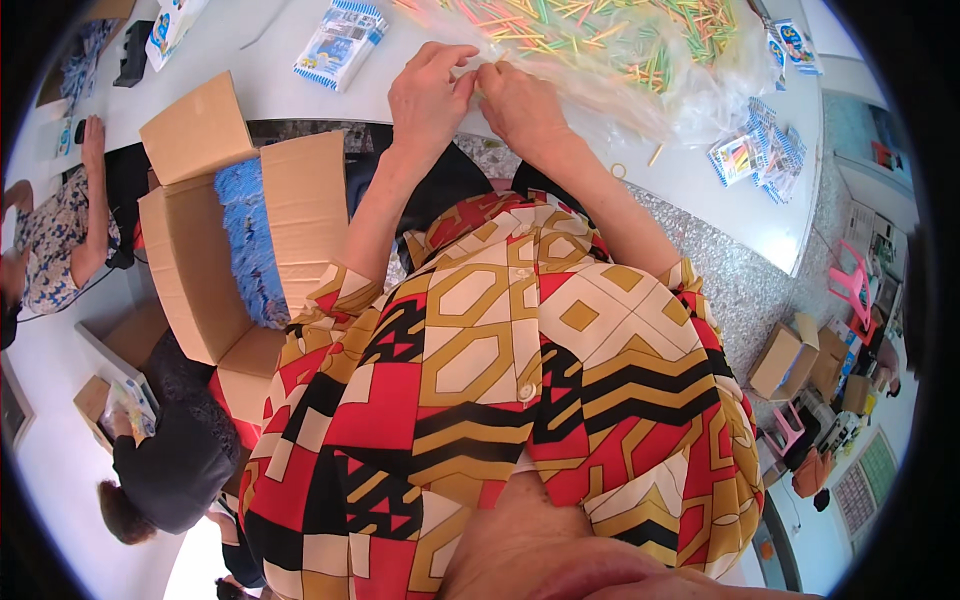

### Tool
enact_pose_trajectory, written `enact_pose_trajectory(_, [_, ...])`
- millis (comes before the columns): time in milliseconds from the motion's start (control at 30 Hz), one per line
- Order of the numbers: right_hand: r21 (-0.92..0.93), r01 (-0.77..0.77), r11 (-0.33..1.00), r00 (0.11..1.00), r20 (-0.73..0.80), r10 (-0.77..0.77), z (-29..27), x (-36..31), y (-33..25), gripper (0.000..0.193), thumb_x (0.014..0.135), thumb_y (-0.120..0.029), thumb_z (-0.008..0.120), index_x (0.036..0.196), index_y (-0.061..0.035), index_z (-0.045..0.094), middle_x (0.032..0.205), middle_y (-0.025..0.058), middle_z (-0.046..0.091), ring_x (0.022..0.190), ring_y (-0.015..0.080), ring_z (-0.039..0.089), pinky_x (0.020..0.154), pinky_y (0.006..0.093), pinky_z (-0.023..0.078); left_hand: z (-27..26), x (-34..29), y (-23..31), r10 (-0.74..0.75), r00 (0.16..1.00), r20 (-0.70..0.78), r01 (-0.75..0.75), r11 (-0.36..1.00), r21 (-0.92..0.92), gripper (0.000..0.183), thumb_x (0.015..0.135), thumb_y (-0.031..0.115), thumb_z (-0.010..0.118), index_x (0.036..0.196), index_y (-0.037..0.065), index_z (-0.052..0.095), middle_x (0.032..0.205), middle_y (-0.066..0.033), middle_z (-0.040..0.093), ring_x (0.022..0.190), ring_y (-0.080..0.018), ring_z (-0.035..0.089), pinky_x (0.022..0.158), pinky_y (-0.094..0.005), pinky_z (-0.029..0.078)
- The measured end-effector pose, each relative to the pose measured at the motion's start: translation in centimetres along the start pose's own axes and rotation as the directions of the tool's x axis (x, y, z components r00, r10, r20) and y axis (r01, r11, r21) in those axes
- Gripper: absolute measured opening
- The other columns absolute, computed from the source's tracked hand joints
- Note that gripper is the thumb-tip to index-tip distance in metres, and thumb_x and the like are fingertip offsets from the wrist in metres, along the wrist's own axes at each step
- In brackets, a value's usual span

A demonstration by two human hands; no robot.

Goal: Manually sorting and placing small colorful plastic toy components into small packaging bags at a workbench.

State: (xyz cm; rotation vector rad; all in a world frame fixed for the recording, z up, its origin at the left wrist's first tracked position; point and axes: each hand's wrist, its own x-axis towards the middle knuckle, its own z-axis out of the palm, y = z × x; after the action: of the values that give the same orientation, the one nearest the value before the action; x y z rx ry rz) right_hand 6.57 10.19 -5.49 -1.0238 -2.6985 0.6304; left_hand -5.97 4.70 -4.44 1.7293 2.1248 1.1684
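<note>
My left hand [428, 97] and my right hand [525, 108] meet at the near edge of the white table [250, 88], their fingertips almost touching. Both have curled fingers and pinching thumbs; anything between them is too small or hidden to make out. Just beyond and to the right of them lies a large clear plastic bag [692, 118], spread open under a heap of thin pink, yellow and green sticks [650, 40]. To the left of my hands rests a blue-and-white packet [341, 45]. One loose stick [656, 155] and a small yellowish ring [619, 171] lie near my right forearm.
Several blue-and-white packets [762, 152] lie at the table's right end. An open cardboard box [185, 270] with blue packets [248, 240] inside stands left of my lap. Other people sit at the left; a pink stool [852, 285] and more boxes [783, 360] stand far right.
</note>
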Motion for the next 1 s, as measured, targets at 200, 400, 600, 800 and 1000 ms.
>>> enact_pose_trajectory(200, [-0.122,0.064,0.990,0.998,-0.013,-0.067,-0.1,-0.1,0.2,0.024,0.073,-0.002,0.059,0.096,0.0007,0.053,0.087,0.0158,0.061,0.081,0.0281,0.064,0.065,0.0372,0.052,0.3,2.6,-1.4,0.167,0.975,0.149,-0.176,0.983,0.053,0.027,0.070,0.002,0.066,0.095,0.011,0.067,0.082,-0.0030,0.062,0.060,-0.0160,0.057,0.055,-0.0276,0.046])
enact_pose_trajectory(400, [-0.140,0.174,0.975,0.983,-0.040,-0.182,0.3,-0.4,1.8,0.024,0.076,-0.004,0.054,0.099,0.0000,0.048,0.085,0.0166,0.060,0.077,0.0322,0.062,0.062,0.0420,0.050,-0.1,4.8,-2.2,0.223,0.890,0.398,-0.216,0.974,-0.061,0.022,0.072,0.006,0.066,0.094,0.010,0.067,0.078,-0.0027,0.061,0.057,-0.0134,0.052,0.055,-0.0253,0.044])
enact_pose_trajectory(600, [-0.105,0.285,0.953,0.955,-0.055,-0.292,-0.2,-1.0,2.4,0.032,0.068,0.001,0.061,0.095,0.0020,0.045,0.085,0.0172,0.057,0.083,0.0327,0.059,0.067,0.0403,0.049,-0.7,4.8,-0.5,0.205,0.898,0.389,-0.181,0.979,-0.097,0.012,0.074,0.012,0.065,0.086,0.010,0.066,0.074,-0.0028,0.061,0.064,-0.0195,0.058,0.060,-0.0298,0.047])
enact_pose_trajectory(800, [-0.067,0.291,0.954,0.951,-0.086,-0.296,-0.2,-1.2,2.5,0.030,0.068,0.001,0.060,0.094,-0.0004,0.045,0.085,0.0164,0.056,0.084,0.0335,0.058,0.071,0.0402,0.049,-1.4,2.6,-0.3,0.219,0.945,0.241,-0.233,0.972,0.028,0.006,0.074,0.012,0.065,0.078,0.007,0.064,0.075,-0.0035,0.061,0.064,-0.0204,0.060,0.057,-0.0289,0.047])
enact_pose_trajectory(1000, [0.207,0.281,0.937,0.956,-0.146,-0.255,-1.8,-1.1,4.7,0.021,0.073,0.000,0.054,0.093,-0.0031,0.052,0.079,0.0153,0.058,0.075,0.0301,0.060,0.066,0.0378,0.048,-1.2,1.7,-1.3,0.191,0.919,0.344,-0.250,0.959,0.134,0.009,0.073,0.014,0.067,0.078,0.008,0.063,0.076,-0.0036,0.060,0.067,-0.0225,0.061,0.060,-0.0319,0.048])
